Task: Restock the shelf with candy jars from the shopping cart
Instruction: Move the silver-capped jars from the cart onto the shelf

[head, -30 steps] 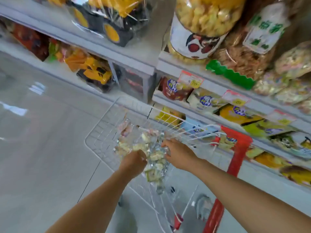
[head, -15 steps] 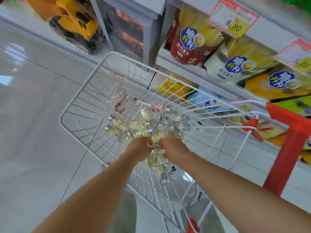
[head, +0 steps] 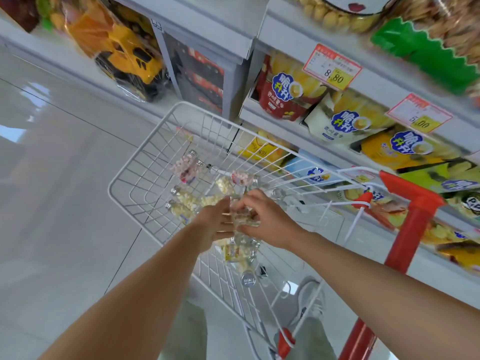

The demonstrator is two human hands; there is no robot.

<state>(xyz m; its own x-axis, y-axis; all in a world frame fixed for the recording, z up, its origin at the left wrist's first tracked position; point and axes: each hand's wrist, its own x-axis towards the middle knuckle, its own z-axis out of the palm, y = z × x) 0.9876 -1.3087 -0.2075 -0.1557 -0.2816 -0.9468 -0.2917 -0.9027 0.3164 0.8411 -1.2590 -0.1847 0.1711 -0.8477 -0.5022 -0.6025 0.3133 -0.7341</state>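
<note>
Risk noted: the clear candy jar (head: 244, 216) looked smooth and seemed caught only at the fingertips, so it could slip and knock into the loose jars (head: 183, 201) lying in the shopping cart (head: 135, 162). Right hand (head: 267, 222) had fingers curled round the jar's right side; left hand (head: 214, 223) met its left side, its curl not discernible. Jar sat between both hands, low inside the cart, shelf (head: 285, 129) well apart up to the right.
</note>
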